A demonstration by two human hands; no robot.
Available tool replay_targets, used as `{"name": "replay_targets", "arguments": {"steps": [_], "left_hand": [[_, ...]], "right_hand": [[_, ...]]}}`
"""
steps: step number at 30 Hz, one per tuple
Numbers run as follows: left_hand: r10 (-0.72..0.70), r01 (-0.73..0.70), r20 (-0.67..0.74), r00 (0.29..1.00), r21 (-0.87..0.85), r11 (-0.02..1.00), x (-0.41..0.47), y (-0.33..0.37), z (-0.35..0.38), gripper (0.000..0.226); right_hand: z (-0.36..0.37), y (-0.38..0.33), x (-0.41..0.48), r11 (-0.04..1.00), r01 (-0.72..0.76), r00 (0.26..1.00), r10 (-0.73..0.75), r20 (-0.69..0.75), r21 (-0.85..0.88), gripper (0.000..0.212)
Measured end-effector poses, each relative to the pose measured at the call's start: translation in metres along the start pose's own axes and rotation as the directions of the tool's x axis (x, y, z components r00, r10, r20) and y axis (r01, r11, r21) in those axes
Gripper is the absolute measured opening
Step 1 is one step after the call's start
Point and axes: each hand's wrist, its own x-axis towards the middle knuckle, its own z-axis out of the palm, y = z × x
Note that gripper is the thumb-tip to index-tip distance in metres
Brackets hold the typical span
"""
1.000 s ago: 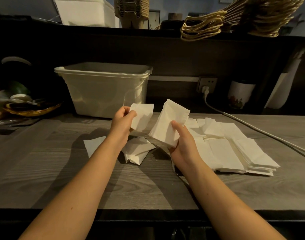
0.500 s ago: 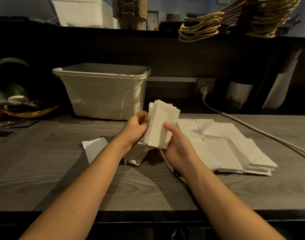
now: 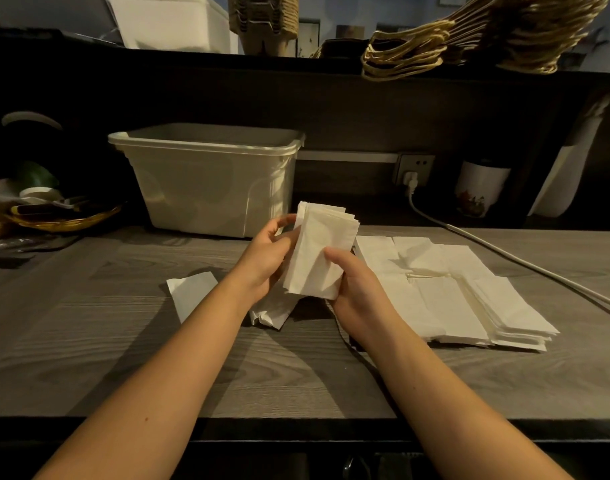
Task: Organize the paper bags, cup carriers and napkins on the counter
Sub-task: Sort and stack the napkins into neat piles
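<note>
A small stack of white napkins (image 3: 319,251) is held upright above the counter, gripped from both sides. My left hand (image 3: 267,263) curls round its left edge and my right hand (image 3: 353,289) pinches its lower right with the thumb on the front. Several more napkins (image 3: 469,292) lie spread in overlapping piles to the right. One loose napkin (image 3: 191,294) lies flat at the left, and a crumpled one (image 3: 274,315) sits under my left wrist. Paper bags with twine handles (image 3: 435,50) and stacked cup carriers (image 3: 262,19) rest on the upper shelf.
A beige plastic bin (image 3: 206,181) stands at the back of the grey wooden counter (image 3: 88,341). A white cable (image 3: 504,258) runs from a wall socket across the right side. A basket of clutter (image 3: 61,216) sits far left, a white cup (image 3: 478,188) at the back right.
My left hand brought its single napkin over to the stack in my right hand. Both hands now hold the joined stack, squared together.
</note>
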Motion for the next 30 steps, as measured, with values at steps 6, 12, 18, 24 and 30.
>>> {"name": "replay_targets", "arguments": {"steps": [6, 12, 18, 24, 30], "left_hand": [[0.146, -0.148, 0.024, 0.989, 0.199, 0.969, 0.003, -0.004, -0.002, 0.046], [0.145, -0.156, 0.057, 0.988, 0.292, 0.944, 0.003, -0.003, 0.0, 0.045], [0.172, -0.183, 0.064, 0.983, 0.349, 0.919, 0.0, 0.0, -0.001, 0.025], [0.161, -0.205, 0.147, 0.976, 0.367, 0.907, -0.002, 0.003, -0.002, 0.022], [0.066, -0.144, 0.207, 0.976, 0.391, 0.909, -0.003, 0.007, -0.006, 0.02]], "right_hand": [[-0.001, 0.0, 0.0, 0.997, 0.077, 0.997, -0.077, 0.002, -0.001, 0.019], [-0.001, 0.0, 0.001, 0.994, 0.092, 0.995, -0.094, -0.037, -0.068, 0.023], [-0.001, 0.002, 0.0, 0.968, 0.122, 0.986, -0.144, -0.084, -0.221, 0.018], [0.002, 0.0, -0.001, 0.966, 0.129, 0.978, -0.161, -0.13, -0.223, 0.028], [-0.001, 0.001, 0.0, 0.981, 0.14, 0.981, -0.156, -0.119, -0.134, 0.033]]}}
